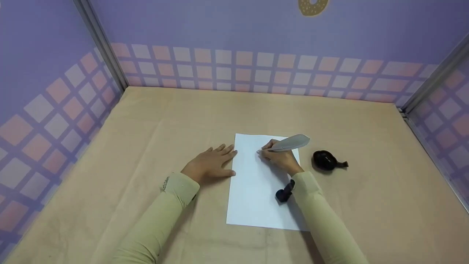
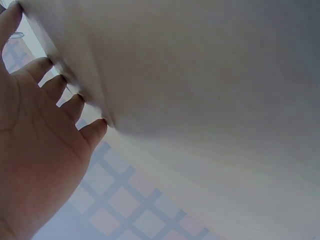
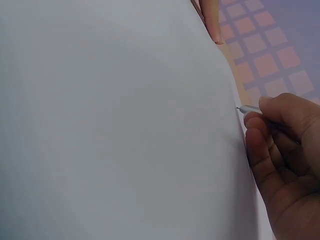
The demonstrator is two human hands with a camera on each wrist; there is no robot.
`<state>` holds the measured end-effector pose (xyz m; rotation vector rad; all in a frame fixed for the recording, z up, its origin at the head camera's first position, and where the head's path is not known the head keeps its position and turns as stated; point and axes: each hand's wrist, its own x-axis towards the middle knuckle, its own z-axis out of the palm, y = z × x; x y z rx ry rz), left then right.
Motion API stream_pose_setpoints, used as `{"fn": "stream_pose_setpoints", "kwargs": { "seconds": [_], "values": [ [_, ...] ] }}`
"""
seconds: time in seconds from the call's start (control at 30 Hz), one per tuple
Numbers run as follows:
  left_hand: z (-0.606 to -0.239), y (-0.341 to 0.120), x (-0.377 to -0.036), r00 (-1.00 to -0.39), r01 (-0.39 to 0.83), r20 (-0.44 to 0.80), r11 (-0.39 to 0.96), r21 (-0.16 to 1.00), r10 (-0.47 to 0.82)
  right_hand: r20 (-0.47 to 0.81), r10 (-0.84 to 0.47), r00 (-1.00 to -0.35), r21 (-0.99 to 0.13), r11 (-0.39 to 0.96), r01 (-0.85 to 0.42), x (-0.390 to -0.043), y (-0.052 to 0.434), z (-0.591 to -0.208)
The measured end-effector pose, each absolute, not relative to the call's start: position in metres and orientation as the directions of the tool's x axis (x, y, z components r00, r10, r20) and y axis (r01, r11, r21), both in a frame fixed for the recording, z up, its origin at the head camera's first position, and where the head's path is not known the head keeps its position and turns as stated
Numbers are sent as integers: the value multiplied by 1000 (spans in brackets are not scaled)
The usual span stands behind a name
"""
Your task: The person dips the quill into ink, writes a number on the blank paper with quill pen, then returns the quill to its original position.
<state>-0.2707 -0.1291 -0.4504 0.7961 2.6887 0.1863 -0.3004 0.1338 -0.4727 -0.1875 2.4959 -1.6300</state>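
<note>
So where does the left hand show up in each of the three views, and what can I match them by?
Head: the left hand is slightly left of centre, below mid-height, reaching the left edge of the paper.
Left wrist: it fills the left side, palm showing.
Right wrist: only a small part shows, at the top, right of centre.
Shared landmark: the checked wall pattern, in all three.

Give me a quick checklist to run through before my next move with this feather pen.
1. Right hand pinches the feather pen: ok.
2. Pen tip directed at the paper: ok.
3. Left hand at the paper's left edge, fingers spread: ok.
4. Black object off the paper, to its right: ok.
5. Ink on the tip: cannot tell; I can't make out any writing.
</note>
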Motion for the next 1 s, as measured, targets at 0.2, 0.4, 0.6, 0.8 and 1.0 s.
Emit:
{"fn": "stream_pose_setpoints", "kwargs": {
  "seconds": [0.2,0.4,0.6,0.8,1.0],
  "values": [
    [-451,-130,-270,-790,514,-268,833,204,552,-42,-195,-980,-911,410,-43,-301,132,-474],
    [-452,-129,-272,-790,514,-268,834,199,551,-39,-212,-977,-916,398,-50,-300,131,-475],
    [-451,-129,-272,-789,513,-273,835,200,550,-43,-210,-977,-912,407,-48,-299,130,-475],
    [-450,-128,-271,-791,511,-277,837,193,546,-34,-215,-976,-910,410,-59,-298,129,-475],
    [-449,-128,-270,-796,504,-276,842,194,539,-32,-239,-970,-918,391,-66,-297,128,-475]
  ]
}}
